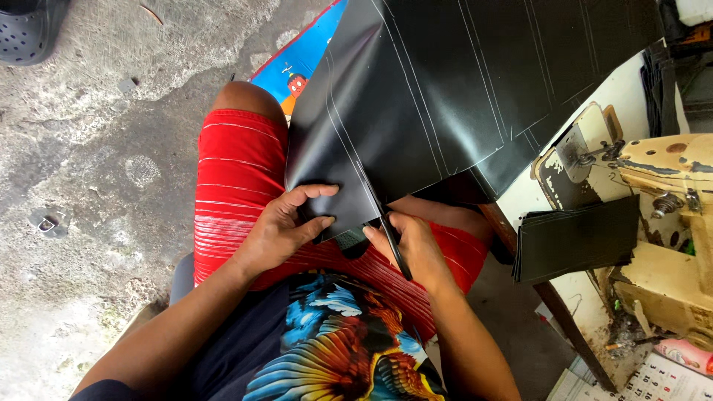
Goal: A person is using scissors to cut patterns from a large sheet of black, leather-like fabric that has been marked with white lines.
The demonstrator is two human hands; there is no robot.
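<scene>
- Nearest the camera, a dark shirt with a bright bird print [338,349] covers the person's front, with both forearms reaching out over it.
- Red striped shorts [238,186] cover the lap beyond the shirt; one bare knee shows at their far end.
- Left hand [286,226] lies on the lap, its fingers [316,191] clenched on the near edge of a large black sheet [431,89], thumb under and fingers on top.
- Right hand [416,249] sits just beside the left, fingers closed around black scissors [392,245] whose blades meet the sheet's near edge at a white chalk line.
- That black sheet, marked with several white lines, droops from the lap and rises away toward the top of the view.
- Right of the lap, a stack of cut black pieces [575,238] rests at the near edge of a white surface [620,93].
- A worn cream sewing machine [661,223] stands on that surface, just behind the stack.
- Farther left, the concrete floor [96,134] stretches out, with a dark sandal [26,30] at its far left corner.
</scene>
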